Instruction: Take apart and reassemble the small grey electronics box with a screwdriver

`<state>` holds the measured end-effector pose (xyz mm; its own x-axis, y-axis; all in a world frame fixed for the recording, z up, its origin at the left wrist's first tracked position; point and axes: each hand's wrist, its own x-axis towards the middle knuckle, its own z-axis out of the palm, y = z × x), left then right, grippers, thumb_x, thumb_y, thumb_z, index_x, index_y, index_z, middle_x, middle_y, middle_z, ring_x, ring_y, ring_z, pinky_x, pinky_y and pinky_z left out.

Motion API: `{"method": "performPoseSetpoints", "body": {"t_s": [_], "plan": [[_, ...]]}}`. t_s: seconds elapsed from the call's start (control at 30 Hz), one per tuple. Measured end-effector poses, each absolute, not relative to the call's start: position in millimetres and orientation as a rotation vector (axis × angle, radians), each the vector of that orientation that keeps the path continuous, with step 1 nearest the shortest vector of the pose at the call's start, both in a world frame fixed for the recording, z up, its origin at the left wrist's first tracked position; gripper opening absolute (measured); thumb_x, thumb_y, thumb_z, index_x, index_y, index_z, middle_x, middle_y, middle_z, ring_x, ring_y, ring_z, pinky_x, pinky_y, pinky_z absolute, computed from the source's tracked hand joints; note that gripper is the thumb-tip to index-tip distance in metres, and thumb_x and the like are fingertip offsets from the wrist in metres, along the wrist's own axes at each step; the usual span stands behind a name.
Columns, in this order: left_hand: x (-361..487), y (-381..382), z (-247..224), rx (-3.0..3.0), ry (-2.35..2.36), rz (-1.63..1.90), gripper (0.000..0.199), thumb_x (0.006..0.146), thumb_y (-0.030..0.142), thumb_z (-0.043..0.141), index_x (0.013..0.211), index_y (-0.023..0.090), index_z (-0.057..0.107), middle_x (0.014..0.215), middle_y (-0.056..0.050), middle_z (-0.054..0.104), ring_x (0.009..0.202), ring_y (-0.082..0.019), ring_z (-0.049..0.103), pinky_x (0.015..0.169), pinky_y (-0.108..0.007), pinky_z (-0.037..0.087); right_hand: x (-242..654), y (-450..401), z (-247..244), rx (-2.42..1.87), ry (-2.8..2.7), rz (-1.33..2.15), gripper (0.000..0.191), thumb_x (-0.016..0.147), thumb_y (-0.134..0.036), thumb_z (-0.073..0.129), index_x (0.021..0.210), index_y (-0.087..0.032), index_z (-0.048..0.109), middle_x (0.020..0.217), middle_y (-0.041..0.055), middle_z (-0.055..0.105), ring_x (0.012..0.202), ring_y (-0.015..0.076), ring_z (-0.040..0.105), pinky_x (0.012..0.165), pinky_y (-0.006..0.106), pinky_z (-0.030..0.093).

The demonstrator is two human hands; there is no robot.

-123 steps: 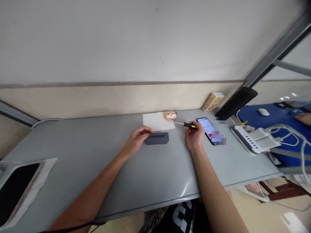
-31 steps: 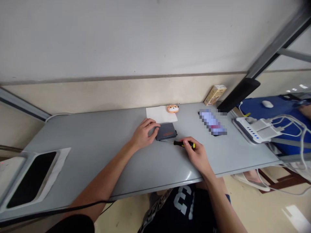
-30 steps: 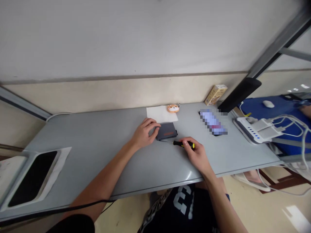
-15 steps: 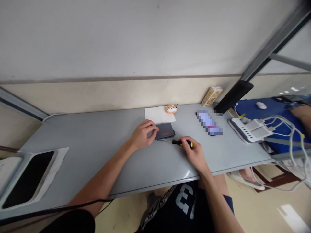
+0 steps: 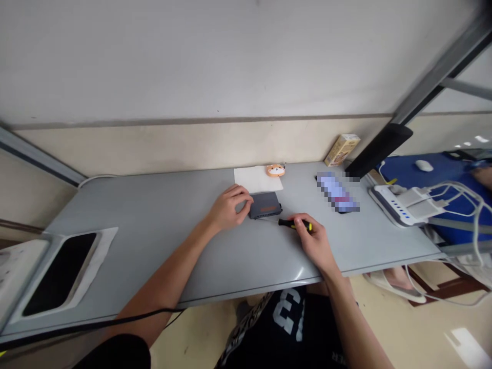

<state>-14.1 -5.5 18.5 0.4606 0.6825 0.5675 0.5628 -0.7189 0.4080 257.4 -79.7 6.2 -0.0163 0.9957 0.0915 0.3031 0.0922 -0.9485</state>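
A small dark grey metal box (image 5: 266,204) with reddish lettering and a row of slots along its front lies on the desk. My left hand (image 5: 231,207) is closed at its left end, thumb and fingertips pinching the corner. In my right hand (image 5: 313,238) is a screwdriver (image 5: 289,223) with a black and yellow handle, its thin shaft pointing left. The shaft's tip reaches the lower front edge of the box near the left corner; whether it touches is too small to tell.
Behind the box lie a white sheet (image 5: 253,179) and an orange animal-faced case (image 5: 275,170). To the right are a phone (image 5: 337,192), a small carton (image 5: 341,149) and a power strip (image 5: 397,206) with cables. A dark-screened tablet (image 5: 61,274) lies left. Another person's arm (image 5: 482,177) shows far right.
The whole view has shifted slightly, so the desk and objects appear a little further right. Both hands keep their grips, and the screwdriver stays at the front edge of the box.
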Motion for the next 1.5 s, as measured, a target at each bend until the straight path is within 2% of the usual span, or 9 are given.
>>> {"method": "performPoseSetpoints", "body": {"t_s": [0.2, 0.43, 0.6, 0.73, 0.9, 1.07, 1.2, 1.3, 1.5], "plan": [[-16, -6, 19, 2.531, 1.090, 1.086, 0.014, 0.092, 0.015, 0.056, 0.092, 0.021, 0.068, 0.092, -0.006, 0.067, 0.088, -0.020, 0.062, 0.081, -0.038, 0.054, 259, -79, 2, -1.356, -1.485, 0.968, 0.035, 0.097, -0.051, 0.056, 0.096, -0.022, 0.074, 0.089, 0.0039, 0.072, 0.080, 0.0191, 0.062, 0.075, 0.031, 0.047], [-10, -9, 22, 2.492, 1.054, 1.068, 0.014, 0.092, 0.016, 0.056, 0.091, 0.022, 0.069, 0.092, -0.006, 0.068, 0.087, -0.021, 0.064, 0.082, -0.039, 0.055, 257, -79, 6, -1.326, -1.486, 1.000, 0.034, 0.097, -0.052, 0.057, 0.095, -0.022, 0.074, 0.091, 0.0044, 0.072, 0.082, 0.0198, 0.063, 0.078, 0.032, 0.049], [-6, -15, 29, 2.458, 1.047, 0.894, 0.012, 0.094, 0.023, 0.060, 0.099, 0.023, 0.071, 0.098, -0.006, 0.068, 0.093, -0.022, 0.064, 0.085, -0.040, 0.055, 261, -78, 2, -1.335, -1.356, 0.978, 0.037, 0.097, -0.054, 0.055, 0.094, -0.022, 0.073, 0.088, 0.0042, 0.071, 0.072, 0.0177, 0.057, 0.069, 0.031, 0.046], [-2, -17, 29, 2.494, 1.019, 0.756, 0.014, 0.094, 0.031, 0.066, 0.105, 0.025, 0.072, 0.100, -0.006, 0.067, 0.094, -0.022, 0.065, 0.086, -0.039, 0.055, 263, -76, -2, -1.331, -1.196, 0.989, 0.037, 0.097, -0.055, 0.055, 0.098, -0.022, 0.072, 0.094, 0.0044, 0.071, 0.069, 0.0160, 0.055, 0.063, 0.030, 0.043], [-1, -12, 19, 2.434, 1.022, 0.845, 0.011, 0.097, 0.029, 0.064, 0.095, 0.024, 0.073, 0.095, -0.005, 0.066, 0.088, -0.019, 0.064, 0.082, -0.037, 0.054, 265, -75, -4, -1.319, -1.192, 1.001, 0.038, 0.096, -0.056, 0.056, 0.098, -0.022, 0.072, 0.092, 0.0046, 0.070, 0.067, 0.0157, 0.052, 0.061, 0.030, 0.042], [0, -11, 15, 2.394, 1.020, 0.885, 0.013, 0.098, 0.029, 0.062, 0.095, 0.024, 0.073, 0.094, -0.005, 0.067, 0.086, -0.018, 0.064, 0.081, -0.036, 0.054, 264, -74, -5, -1.310, -1.211, 0.980, 0.041, 0.096, -0.058, 0.055, 0.097, -0.021, 0.072, 0.091, 0.0054, 0.072, 0.065, 0.0162, 0.053, 0.061, 0.030, 0.043], [-2, -11, 14, 2.396, 1.022, 0.906, 0.014, 0.098, 0.030, 0.061, 0.094, 0.024, 0.073, 0.094, -0.005, 0.068, 0.090, -0.019, 0.064, 0.083, -0.036, 0.054, 264, -73, -4, -1.309, -1.196, 0.966, 0.043, 0.096, -0.060, 0.053, 0.097, -0.021, 0.072, 0.082, 0.0045, 0.070, 0.061, 0.0166, 0.050, 0.057, 0.030, 0.038], [-10, -2, 8, 2.340, 1.106, 0.951, 0.017, 0.098, 0.033, 0.060, 0.093, 0.024, 0.073, 0.095, -0.005, 0.068, 0.090, -0.018, 0.065, 0.083, -0.035, 0.054, 263, -73, -3, -1.287, -1.156, 0.972, 0.043, 0.096, -0.059, 0.052, 0.098, -0.021, 0.071, 0.079, 0.0042, 0.069, 0.062, 0.0169, 0.049, 0.058, 0.030, 0.039], [-31, 45, 1, 2.197, 1.591, 1.046, 0.019, 0.093, 0.036, 0.062, 0.090, 0.022, 0.075, 0.085, -0.004, 0.066, 0.075, -0.017, 0.057, 0.072, -0.032, 0.047, 263, -73, -3, -1.274, -1.093, 0.994, 0.043, 0.095, -0.059, 0.053, 0.098, -0.020, 0.071, 0.083, 0.0046, 0.068, 0.065, 0.0167, 0.051, 0.060, 0.029, 0.040]]}}
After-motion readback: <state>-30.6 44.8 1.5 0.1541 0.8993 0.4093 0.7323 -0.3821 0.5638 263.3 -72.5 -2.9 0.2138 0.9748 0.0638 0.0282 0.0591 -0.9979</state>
